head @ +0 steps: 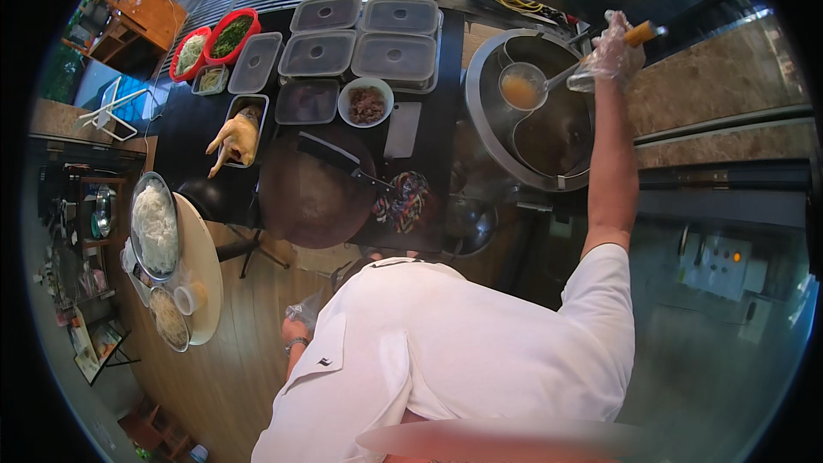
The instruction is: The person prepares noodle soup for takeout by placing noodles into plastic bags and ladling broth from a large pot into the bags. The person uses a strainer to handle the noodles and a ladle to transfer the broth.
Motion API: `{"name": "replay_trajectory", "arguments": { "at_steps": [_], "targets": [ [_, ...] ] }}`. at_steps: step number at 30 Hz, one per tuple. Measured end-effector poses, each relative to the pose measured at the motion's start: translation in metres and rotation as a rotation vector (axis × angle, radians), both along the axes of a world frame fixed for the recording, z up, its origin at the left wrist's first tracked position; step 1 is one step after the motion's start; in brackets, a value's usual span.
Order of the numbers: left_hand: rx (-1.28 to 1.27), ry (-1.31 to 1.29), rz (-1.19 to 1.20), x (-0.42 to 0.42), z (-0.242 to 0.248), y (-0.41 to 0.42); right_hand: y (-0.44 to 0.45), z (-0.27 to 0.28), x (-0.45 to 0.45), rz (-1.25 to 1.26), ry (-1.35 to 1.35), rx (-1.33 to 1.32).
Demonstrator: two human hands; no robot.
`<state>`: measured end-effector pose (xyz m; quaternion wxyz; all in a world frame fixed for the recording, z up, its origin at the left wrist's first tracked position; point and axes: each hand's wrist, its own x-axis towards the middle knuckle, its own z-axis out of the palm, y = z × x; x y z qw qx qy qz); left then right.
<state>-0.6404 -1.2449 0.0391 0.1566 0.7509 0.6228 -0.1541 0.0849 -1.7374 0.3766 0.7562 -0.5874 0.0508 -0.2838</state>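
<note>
My right hand, in a clear plastic glove, grips the wooden handle of a metal ladle. The ladle's round bowl holds cloudy orange-brown liquid, over a large round steel pot that has curved dividers and dark broth inside. Low at my left side, my left hand is closed around thin clear plastic; its fingers are partly hidden. On the black table, a cleaver lies across a round wooden chopping board, beside a multicoloured cloth. A second broad blade lies near the pot.
Lidded plastic containers stand at the table's back, near a bowl of chopped meat. A plucked whole bird rests in a tray. Red baskets hold cut greens and pale shreds. Noodles fill a metal bowl on a round stool at left.
</note>
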Motion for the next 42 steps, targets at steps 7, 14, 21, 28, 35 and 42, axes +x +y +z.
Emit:
{"name": "replay_trajectory", "arguments": {
  "at_steps": [7,14,21,28,35,42],
  "targets": [
    [0.113,-0.11,0.088,0.017,0.009,-0.011,0.014,0.109,-0.016,-0.113,0.004,-0.122],
    [-0.043,-0.141,0.082,0.003,-0.003,0.007,0.003,0.173,-0.017,-0.096,-0.125,-0.08],
    [-0.135,-0.248,0.351,-0.034,-0.057,0.009,-0.019,0.101,-0.037,-0.29,-0.028,-0.368],
    [-0.147,-0.187,0.298,-0.057,-0.063,0.009,0.016,0.015,-0.034,-0.289,0.165,-0.172],
    [-0.166,-0.181,0.228,-0.039,-0.068,0.018,-0.006,0.053,-0.049,-0.291,-0.163,-0.1],
    [-0.158,-0.189,0.115,-0.025,-0.09,0.016,0.009,0.003,-0.033,-0.326,0.033,-0.281]
  ]
}}
